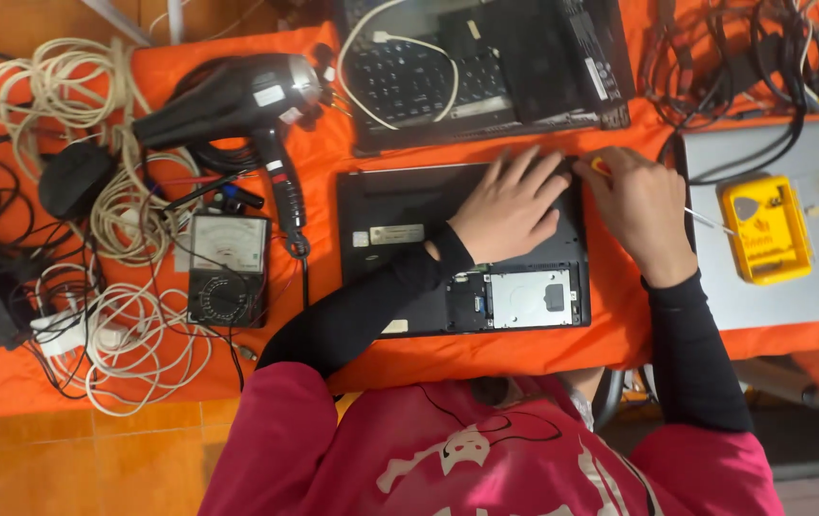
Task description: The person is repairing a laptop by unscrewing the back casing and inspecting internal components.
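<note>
The upturned black laptop (429, 239) lay at the centre of the frame on the orange cloth (8, 382), its base panel partly removed so that the silver drive bay (532, 298) showed at lower right of the casing. The left hand (510, 208) rested flat and open on the upper right part of the base, fingers spread, pressing it down. The right hand (641, 212) was closed around a small screwdriver (601, 166), of which only a yellow-and-red handle end showed at the laptop's top right corner; the tip and any screw were hidden by the fingers.

In my judgement, the work at that corner would go best with the driver held square to the screw and the left hand bearing straight down so the casing could not slide on the cloth. Light, steady pressure would guard against a stripped head.

A second laptop (486, 67) lay open above, a black hair dryer (237, 96) at upper left, an analogue meter (228, 268) left of centre, and a yellow case (765, 229) at right.
</note>
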